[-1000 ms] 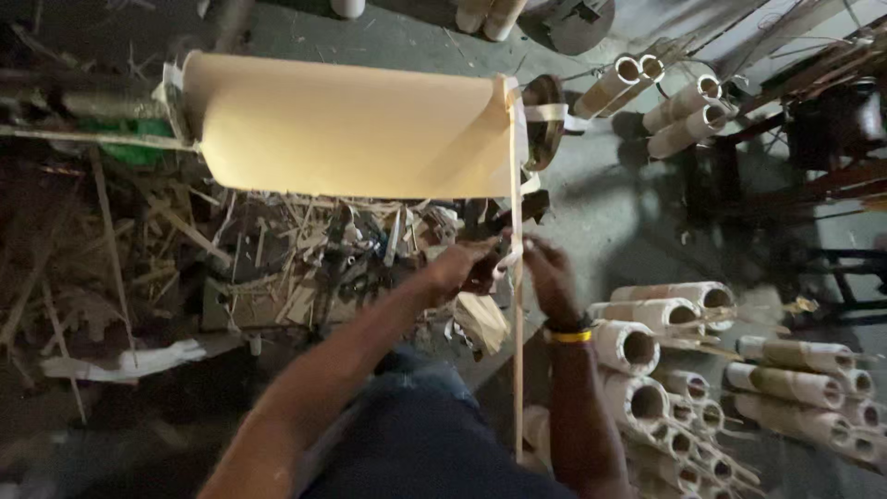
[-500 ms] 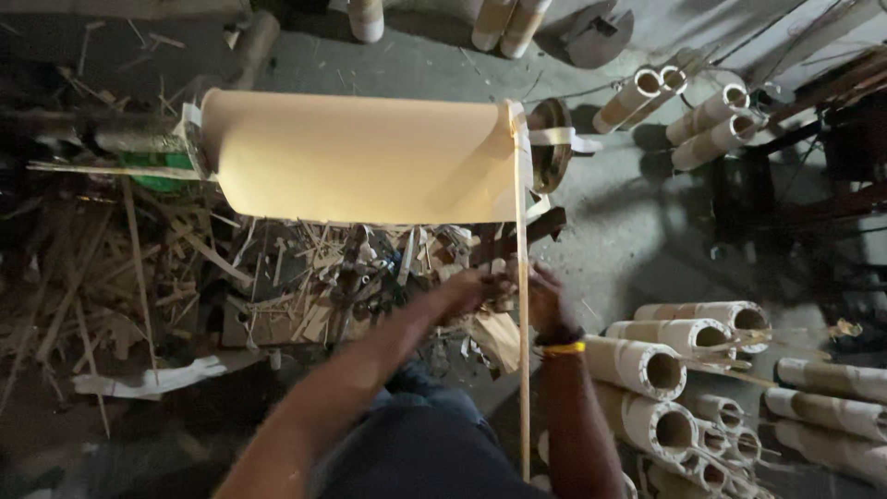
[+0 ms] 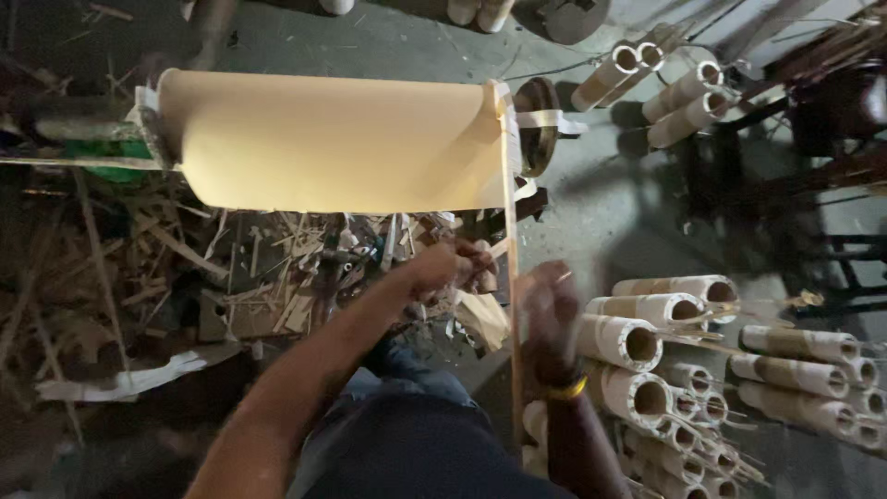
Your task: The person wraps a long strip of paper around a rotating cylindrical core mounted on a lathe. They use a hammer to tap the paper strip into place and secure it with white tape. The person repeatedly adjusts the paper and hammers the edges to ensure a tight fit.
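Observation:
A wide tan roll (image 3: pixel 333 139) of sheet material lies across a machine in front of me. A thin tan strip (image 3: pixel 510 277) runs from the roll's right end straight down toward my body. My left hand (image 3: pixel 453 268) is closed around a small object just left of the strip; what it is cannot be made out. To the right of the strip, my right hand (image 3: pixel 552 300), blurred and wearing a yellow wristband, grips the strip.
Several cardboard tubes (image 3: pixel 647 342) are stacked on the floor at the right, more tubes (image 3: pixel 665 88) lie at the upper right. A heap of wood and paper scraps (image 3: pixel 231 277) fills the left. A round metal disc (image 3: pixel 536 120) sits at the roll's right end.
The view has shifted and come closer. My right hand has dropped lower along the strip, and both hands sit slightly further right under the roll.

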Demonstrator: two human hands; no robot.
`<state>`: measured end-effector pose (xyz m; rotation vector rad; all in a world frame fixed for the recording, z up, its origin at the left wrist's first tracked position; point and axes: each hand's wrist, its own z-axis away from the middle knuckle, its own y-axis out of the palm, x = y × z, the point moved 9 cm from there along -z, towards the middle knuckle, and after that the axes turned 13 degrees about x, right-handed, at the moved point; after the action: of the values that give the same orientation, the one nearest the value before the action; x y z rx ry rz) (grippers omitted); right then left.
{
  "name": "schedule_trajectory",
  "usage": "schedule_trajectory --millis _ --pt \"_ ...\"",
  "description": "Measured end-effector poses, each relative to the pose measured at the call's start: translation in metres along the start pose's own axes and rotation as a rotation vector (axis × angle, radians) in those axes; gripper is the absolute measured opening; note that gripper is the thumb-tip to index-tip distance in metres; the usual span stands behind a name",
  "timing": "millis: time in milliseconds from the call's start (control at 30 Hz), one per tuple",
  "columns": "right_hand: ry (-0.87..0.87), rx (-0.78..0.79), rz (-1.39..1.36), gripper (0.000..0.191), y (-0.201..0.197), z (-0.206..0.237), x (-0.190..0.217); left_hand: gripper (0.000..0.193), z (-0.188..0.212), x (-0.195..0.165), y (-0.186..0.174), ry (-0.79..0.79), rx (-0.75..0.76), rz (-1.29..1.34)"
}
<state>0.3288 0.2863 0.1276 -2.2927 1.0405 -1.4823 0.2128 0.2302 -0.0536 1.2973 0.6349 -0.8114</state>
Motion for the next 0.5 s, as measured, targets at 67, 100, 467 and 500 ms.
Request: schedule_trajectory --millis 67,100,467,500 --pt "0.482 -0.036 -0.383 0.025 0.000 0.015 -0.082 0.038 -0.006 0.013 0.002 0.039 0.131 -0.138" --pt "0.622 -0.016 -0.649 0.027 0.014 0.023 -0.113 0.046 -0.012 0.020 0.007 0.062 0.203 -0.202" --pt "0.276 0.176 0.373 0.025 -0.017 -0.017 -0.064 0.054 -0.020 -0.017 -0.012 0.027 -0.368 -0.273" --pt "0.321 0.180 0.435 0.028 -0.017 -0.020 -0.055 0.053 -0.019 -0.041 0.003 0.134 -0.293 -0.281"
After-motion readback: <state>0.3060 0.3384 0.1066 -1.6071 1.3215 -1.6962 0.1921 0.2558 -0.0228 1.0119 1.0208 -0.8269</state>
